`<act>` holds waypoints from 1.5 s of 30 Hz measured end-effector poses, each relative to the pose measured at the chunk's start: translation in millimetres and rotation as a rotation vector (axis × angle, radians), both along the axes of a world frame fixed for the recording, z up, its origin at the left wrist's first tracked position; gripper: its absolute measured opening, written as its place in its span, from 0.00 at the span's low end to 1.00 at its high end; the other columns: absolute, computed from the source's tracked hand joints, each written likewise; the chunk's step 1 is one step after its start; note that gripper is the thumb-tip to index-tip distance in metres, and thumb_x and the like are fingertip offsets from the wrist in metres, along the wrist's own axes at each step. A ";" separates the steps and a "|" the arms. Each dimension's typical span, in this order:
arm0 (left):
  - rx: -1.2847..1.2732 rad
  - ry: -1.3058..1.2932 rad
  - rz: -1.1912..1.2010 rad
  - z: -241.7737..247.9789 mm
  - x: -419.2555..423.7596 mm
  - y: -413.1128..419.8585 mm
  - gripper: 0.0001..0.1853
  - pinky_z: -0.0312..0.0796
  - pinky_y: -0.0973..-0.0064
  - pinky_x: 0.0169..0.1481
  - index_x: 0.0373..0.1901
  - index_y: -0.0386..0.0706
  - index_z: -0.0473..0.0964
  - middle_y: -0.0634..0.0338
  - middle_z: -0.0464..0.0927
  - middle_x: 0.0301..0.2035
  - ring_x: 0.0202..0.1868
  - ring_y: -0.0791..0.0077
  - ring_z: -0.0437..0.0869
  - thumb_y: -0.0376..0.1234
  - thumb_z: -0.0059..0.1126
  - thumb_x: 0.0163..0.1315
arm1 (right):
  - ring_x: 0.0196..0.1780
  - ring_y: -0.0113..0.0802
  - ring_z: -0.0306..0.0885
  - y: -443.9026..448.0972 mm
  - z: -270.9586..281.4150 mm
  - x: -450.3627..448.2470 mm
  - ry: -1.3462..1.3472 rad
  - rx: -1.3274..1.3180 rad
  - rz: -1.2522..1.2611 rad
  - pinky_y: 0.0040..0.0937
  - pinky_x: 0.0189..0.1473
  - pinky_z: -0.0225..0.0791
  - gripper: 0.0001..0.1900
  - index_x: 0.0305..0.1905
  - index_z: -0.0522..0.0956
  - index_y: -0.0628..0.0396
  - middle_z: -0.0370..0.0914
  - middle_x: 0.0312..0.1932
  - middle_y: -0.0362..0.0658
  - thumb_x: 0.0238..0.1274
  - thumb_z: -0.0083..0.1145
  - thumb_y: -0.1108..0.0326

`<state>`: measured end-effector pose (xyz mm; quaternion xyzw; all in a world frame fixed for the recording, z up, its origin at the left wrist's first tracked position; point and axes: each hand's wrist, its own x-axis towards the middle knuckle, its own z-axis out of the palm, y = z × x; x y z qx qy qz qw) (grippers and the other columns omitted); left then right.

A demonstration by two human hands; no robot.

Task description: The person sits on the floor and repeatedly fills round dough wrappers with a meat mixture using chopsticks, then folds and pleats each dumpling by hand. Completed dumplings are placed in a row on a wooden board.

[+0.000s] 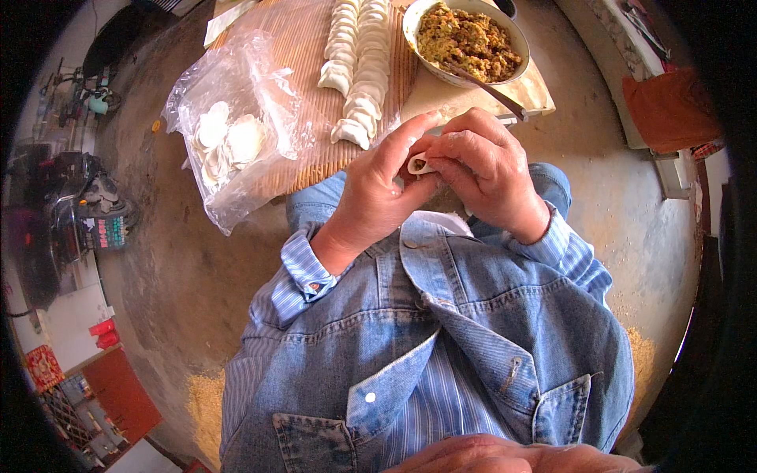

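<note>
Both hands meet in front of my chest around one partly closed dumpling (419, 165), whose open end shows some filling. My left hand (390, 171) holds it from the left, and my right hand (482, 162) pinches it from the right. Beyond them, two long rows of folded dumplings (365, 88) lie on a round mat of thin stalks (290, 23). On the mat's left side an open clear plastic bag (260, 65) holds a pile of round dough wrappers (245, 139). A bowl of chopped filling (467, 44) stands at the upper right, with a metal spoon's handle (497, 100) over its rim.
Under the bowl is a pale board (541, 94) whose corner juts out to the right. A dark machine (103, 219) stands on the concrete floor (177, 284) at far left. A reddish-brown cloth (671, 109) hangs at far right. Yellowish grains (206, 408) lie on the floor.
</note>
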<state>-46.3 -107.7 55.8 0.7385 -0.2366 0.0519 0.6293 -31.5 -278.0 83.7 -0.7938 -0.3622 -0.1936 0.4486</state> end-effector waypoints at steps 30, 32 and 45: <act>0.126 0.171 -0.101 1.1 0.8 3.1 0.15 0.67 0.79 0.28 0.48 0.38 0.75 0.59 0.77 0.28 0.23 0.81 0.72 0.29 0.57 0.58 | 0.34 0.44 0.75 -1.2 4.4 1.0 0.120 -0.019 0.005 0.35 0.35 0.70 0.07 0.35 0.77 0.57 0.73 0.29 0.46 0.49 0.63 0.72; 0.146 0.197 -0.127 7.8 1.5 4.4 0.15 0.67 0.79 0.29 0.47 0.38 0.75 0.59 0.77 0.27 0.24 0.80 0.73 0.29 0.57 0.58 | 0.34 0.44 0.75 -1.8 1.8 1.0 0.121 -0.020 -0.014 0.35 0.35 0.70 0.08 0.35 0.76 0.57 0.73 0.30 0.46 0.49 0.63 0.72; 0.153 0.170 -0.115 6.9 2.4 4.5 0.12 0.67 0.78 0.31 0.43 0.36 0.76 0.58 0.77 0.26 0.25 0.78 0.74 0.32 0.57 0.60 | 0.35 0.46 0.72 -4.5 1.0 3.5 0.094 -0.020 0.013 0.37 0.36 0.67 0.08 0.35 0.73 0.58 0.71 0.30 0.47 0.49 0.61 0.74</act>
